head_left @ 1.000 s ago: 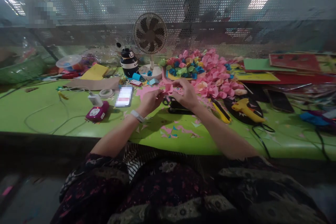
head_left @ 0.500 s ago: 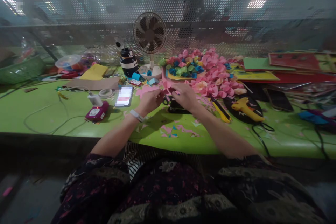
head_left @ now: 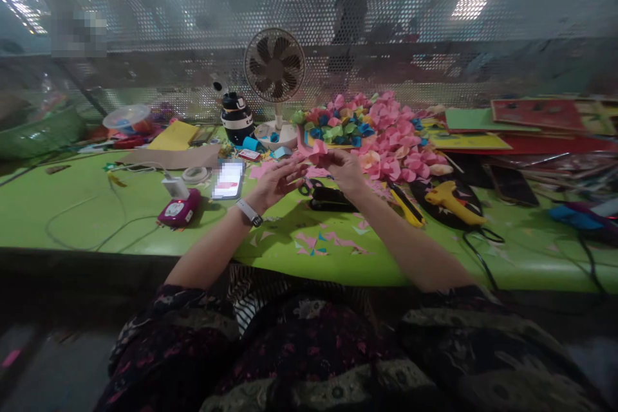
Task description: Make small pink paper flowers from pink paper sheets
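Between my hands is a pink paper flower (head_left: 316,150). My right hand (head_left: 348,175) pinches it at its right side with thumb and fingertips. My left hand (head_left: 279,183), with a watch on the wrist, has its fingers stretched out just left of the flower; whether a fingertip touches it I cannot tell. A black stapler (head_left: 331,200) lies on the table below the hands, partly behind the right one. Dark scissors handles (head_left: 306,189) show beside it. Flat pink paper pieces (head_left: 261,170) lie behind my left hand.
Behind my right hand is a heap of pink paper flowers (head_left: 393,135). A yellow cutter (head_left: 408,206) and a yellow glue gun (head_left: 454,201) lie at right. At left are a lit phone (head_left: 228,179) and a purple power adapter (head_left: 179,208). A fan (head_left: 275,67) stands at the back.
My left fingers have opened and straightened away from the pink paper, and the wrist has turned so the watch face shows. My right hand has lifted slightly with the paper flower.
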Motion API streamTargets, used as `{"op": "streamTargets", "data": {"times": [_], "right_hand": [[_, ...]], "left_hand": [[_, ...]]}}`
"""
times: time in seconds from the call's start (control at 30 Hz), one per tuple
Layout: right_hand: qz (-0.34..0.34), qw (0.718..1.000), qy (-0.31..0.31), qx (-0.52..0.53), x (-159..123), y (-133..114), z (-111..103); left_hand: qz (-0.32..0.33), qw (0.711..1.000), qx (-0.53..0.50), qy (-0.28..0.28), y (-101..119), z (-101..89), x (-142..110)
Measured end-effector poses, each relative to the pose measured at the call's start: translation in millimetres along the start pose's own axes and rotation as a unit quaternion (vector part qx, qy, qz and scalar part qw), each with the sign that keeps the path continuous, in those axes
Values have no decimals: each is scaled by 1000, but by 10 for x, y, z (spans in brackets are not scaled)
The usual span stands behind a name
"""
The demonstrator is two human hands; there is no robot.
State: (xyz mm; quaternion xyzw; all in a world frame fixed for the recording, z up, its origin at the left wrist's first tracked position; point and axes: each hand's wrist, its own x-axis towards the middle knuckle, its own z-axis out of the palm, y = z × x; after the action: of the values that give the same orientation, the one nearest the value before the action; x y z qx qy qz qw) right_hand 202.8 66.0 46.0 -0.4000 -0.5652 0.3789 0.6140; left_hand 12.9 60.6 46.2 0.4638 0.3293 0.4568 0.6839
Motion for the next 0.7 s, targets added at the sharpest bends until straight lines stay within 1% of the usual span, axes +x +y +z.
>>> {"op": "streamTargets", "data": {"times": [0.1, 0.33, 0.47, 0.6, 0.7], "right_hand": [[-4, 1000, 10, 6, -8, -6, 5], [-17, 1000, 9, -1, 10, 54, -25], [-38, 999, 5, 4, 20, 81, -34], [-40, 999, 7, -8, 26, 102, -40], [-45, 999, 3, -3, 30, 124, -47]], "left_hand": [[-14, 1000, -6, -8, -4, 9, -6], [-21, 1000, -3, -23, -33, 9, -9], [-31, 999, -31, -21, -38, 13, -12], [-52, 996, -73, -13, -38, 24, -13], [-58, 995, -82, -12, -37, 34, -14]]}}
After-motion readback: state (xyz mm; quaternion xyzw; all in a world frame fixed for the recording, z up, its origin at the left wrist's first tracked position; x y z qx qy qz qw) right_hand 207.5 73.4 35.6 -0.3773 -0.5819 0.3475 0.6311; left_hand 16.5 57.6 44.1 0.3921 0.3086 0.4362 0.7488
